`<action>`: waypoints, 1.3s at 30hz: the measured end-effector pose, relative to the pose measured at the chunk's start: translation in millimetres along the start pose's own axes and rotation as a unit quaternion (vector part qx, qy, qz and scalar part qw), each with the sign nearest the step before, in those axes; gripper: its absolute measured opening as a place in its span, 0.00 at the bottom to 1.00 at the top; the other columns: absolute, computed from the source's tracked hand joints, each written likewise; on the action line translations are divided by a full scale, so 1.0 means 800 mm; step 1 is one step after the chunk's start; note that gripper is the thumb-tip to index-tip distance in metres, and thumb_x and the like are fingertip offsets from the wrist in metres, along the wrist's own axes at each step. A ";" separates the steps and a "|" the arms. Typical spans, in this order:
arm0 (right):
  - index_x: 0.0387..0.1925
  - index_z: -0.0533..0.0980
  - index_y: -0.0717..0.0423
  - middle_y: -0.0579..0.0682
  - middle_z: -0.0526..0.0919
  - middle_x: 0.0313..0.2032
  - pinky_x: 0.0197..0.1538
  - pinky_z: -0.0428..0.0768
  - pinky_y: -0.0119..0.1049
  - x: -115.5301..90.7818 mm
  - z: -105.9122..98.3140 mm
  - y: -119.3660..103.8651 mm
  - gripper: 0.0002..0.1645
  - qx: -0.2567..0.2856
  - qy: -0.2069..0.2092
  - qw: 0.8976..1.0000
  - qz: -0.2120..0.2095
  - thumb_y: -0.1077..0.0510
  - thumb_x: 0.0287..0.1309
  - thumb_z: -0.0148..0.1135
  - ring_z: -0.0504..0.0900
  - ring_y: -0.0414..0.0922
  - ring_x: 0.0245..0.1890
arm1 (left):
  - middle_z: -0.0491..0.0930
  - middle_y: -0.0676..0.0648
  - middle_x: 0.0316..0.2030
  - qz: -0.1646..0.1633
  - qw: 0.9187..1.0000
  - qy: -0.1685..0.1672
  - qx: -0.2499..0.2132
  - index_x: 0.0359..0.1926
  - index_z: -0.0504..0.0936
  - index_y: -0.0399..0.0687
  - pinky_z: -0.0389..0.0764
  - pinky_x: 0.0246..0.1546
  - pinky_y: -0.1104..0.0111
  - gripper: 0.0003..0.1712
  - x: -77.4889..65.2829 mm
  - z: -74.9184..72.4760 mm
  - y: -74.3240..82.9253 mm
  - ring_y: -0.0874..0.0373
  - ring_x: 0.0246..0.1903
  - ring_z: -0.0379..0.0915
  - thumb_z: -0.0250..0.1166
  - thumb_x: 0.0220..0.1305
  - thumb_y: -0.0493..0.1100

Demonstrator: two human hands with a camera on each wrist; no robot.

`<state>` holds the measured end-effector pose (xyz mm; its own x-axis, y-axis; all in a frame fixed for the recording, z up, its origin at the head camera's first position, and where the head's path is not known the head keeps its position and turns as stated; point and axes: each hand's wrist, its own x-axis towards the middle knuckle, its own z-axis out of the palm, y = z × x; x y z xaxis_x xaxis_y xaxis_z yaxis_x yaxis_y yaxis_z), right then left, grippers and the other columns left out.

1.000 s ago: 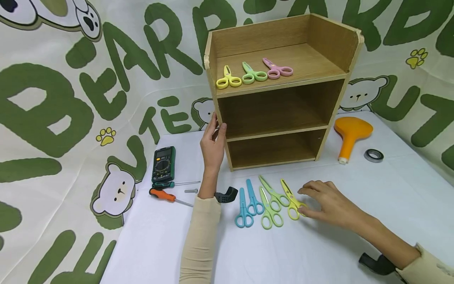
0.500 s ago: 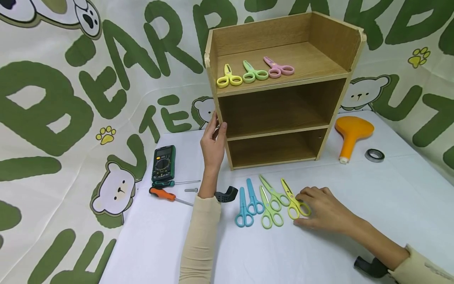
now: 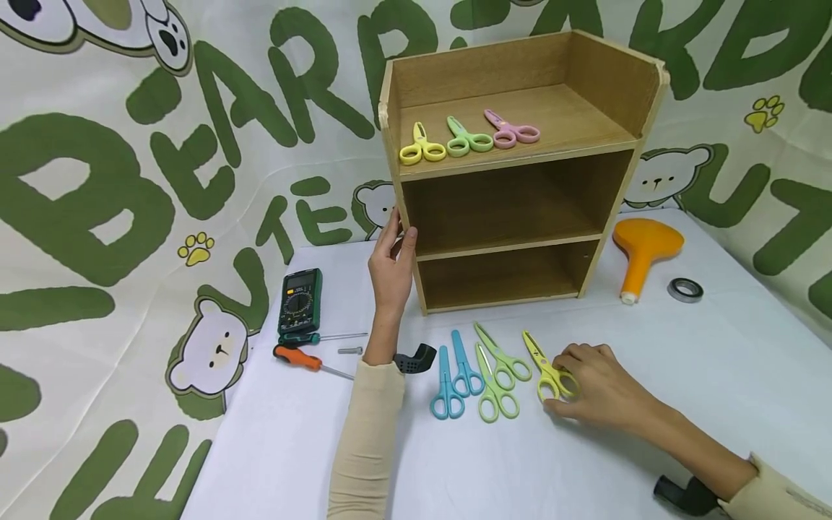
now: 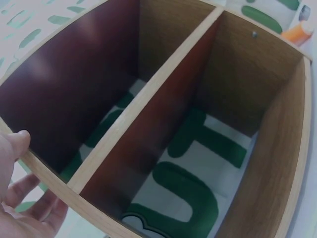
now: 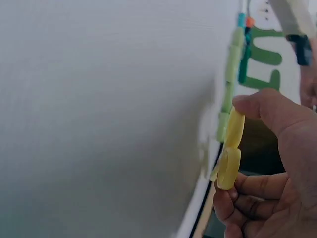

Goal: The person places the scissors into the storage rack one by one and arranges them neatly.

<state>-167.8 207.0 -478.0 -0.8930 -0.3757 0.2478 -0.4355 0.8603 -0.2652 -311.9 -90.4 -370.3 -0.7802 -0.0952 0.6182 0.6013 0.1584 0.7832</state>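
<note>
My right hand (image 3: 601,386) pinches a pair of yellow scissors (image 3: 544,367) by its finger loops, thumb on one loop and fingertips at the other, low over the table. The right wrist view shows the yellow loops (image 5: 231,166) edge-on between thumb and fingers. A small wooden shelf (image 3: 507,245) stands at the back; my left hand (image 3: 392,278) holds its left side panel. Seen from the left wrist, the thumb (image 4: 19,144) lies at the panel's front edge with the other fingers on its outer face. Left of the yellow pair lie two green scissors (image 3: 497,393) and two blue scissors (image 3: 447,390).
On the shelf top lie yellow (image 3: 422,148), green (image 3: 468,137) and pink scissors (image 3: 511,131). A multimeter (image 3: 300,300), two screwdrivers (image 3: 299,355) and a bolt (image 3: 350,350) are at left. An orange paddle-shaped object (image 3: 646,242) and a tape roll (image 3: 685,289) are at right.
My right hand has closed from beside the yellow scissors onto their loops and shifted them slightly right, away from the green pair. The left hand stays on the shelf side.
</note>
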 end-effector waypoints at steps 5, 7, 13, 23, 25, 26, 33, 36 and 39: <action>0.38 0.84 0.54 0.43 0.80 0.39 0.47 0.67 0.45 -0.009 -0.028 -0.002 0.30 0.035 -0.005 0.999 0.028 0.39 0.38 0.82 0.76 0.43 0.40 | 0.71 0.36 0.65 0.003 1.000 -0.003 0.002 0.71 0.66 0.35 0.73 0.62 0.55 0.28 0.000 0.002 0.001 0.47 0.61 0.72 0.58 0.74 0.35; 0.39 0.83 0.53 0.41 0.80 0.39 0.48 0.65 0.43 -0.009 -0.045 -0.006 0.30 0.047 0.000 0.998 0.031 0.39 0.38 0.82 0.75 0.42 0.41 | 0.71 0.36 0.66 0.004 1.000 -0.001 0.003 0.71 0.65 0.34 0.73 0.62 0.54 0.28 0.000 0.002 0.001 0.47 0.61 0.72 0.58 0.74 0.36; 0.40 0.82 0.51 0.38 0.79 0.39 0.45 0.62 0.37 0.002 -0.104 -0.015 0.31 0.050 0.047 0.998 -0.011 0.39 0.39 0.82 0.73 0.39 0.41 | 0.70 0.36 0.67 0.002 1.000 0.005 0.008 0.71 0.65 0.33 0.73 0.62 0.54 0.28 0.000 0.000 -0.001 0.46 0.62 0.72 0.58 0.74 0.36; 0.39 0.82 0.46 0.36 0.76 0.36 0.39 0.65 0.41 0.042 -0.205 -0.026 0.29 0.042 0.092 0.994 -0.031 0.46 0.33 0.87 0.71 0.40 0.38 | 0.70 0.36 0.67 0.003 1.000 0.003 0.007 0.71 0.66 0.34 0.73 0.62 0.56 0.28 -0.001 0.001 -0.001 0.46 0.62 0.72 0.58 0.74 0.36; 0.40 0.82 0.47 0.38 0.77 0.37 0.38 0.67 0.43 0.052 -0.224 -0.028 0.28 0.036 0.100 0.994 -0.037 0.48 0.33 0.87 0.70 0.42 0.38 | 0.70 0.36 0.66 0.005 1.000 0.000 0.005 0.71 0.66 0.34 0.73 0.62 0.55 0.28 0.000 0.001 -0.001 0.46 0.62 0.72 0.58 0.74 0.36; 0.40 0.83 0.48 0.39 0.77 0.37 0.37 0.66 0.44 0.058 -0.233 -0.029 0.28 0.034 0.105 0.993 -0.042 0.49 0.33 0.87 0.70 0.42 0.38 | 0.70 0.36 0.67 0.005 1.000 -0.001 0.005 0.71 0.66 0.34 0.73 0.62 0.55 0.28 0.000 0.001 -0.001 0.47 0.62 0.71 0.58 0.74 0.36; 0.44 0.82 0.56 0.48 0.79 0.40 0.39 0.66 0.39 0.116 -0.288 -0.036 0.30 0.018 0.119 0.991 -0.064 0.52 0.37 0.85 0.71 0.44 0.40 | 0.69 0.36 0.67 0.002 1.000 -0.001 0.006 0.71 0.66 0.34 0.72 0.63 0.55 0.28 0.001 0.000 0.001 0.47 0.63 0.70 0.58 0.74 0.35; 0.46 0.82 0.59 0.51 0.78 0.40 0.39 0.67 0.34 0.145 -0.308 -0.037 0.31 0.004 0.115 0.992 -0.060 0.50 0.41 0.83 0.71 0.45 0.40 | 0.69 0.36 0.67 0.002 1.000 -0.002 0.004 0.71 0.65 0.35 0.72 0.63 0.54 0.28 0.000 0.000 0.000 0.47 0.63 0.70 0.58 0.75 0.37; 0.48 0.81 0.62 0.54 0.77 0.41 0.39 0.66 0.34 0.172 -0.323 -0.035 0.31 -0.011 0.111 0.992 -0.057 0.48 0.46 0.80 0.70 0.47 0.40 | 0.69 0.39 0.67 0.000 1.000 -0.002 0.004 0.72 0.65 0.36 0.72 0.63 0.54 0.28 0.000 0.001 -0.008 0.49 0.63 0.70 0.58 0.75 0.38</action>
<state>-249.2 220.1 -195.9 -0.7902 -0.3870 0.4751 -0.5267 0.8253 -0.2037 -316.3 -90.6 -375.3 -0.7809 -0.0914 0.6179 0.5997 0.1668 0.7826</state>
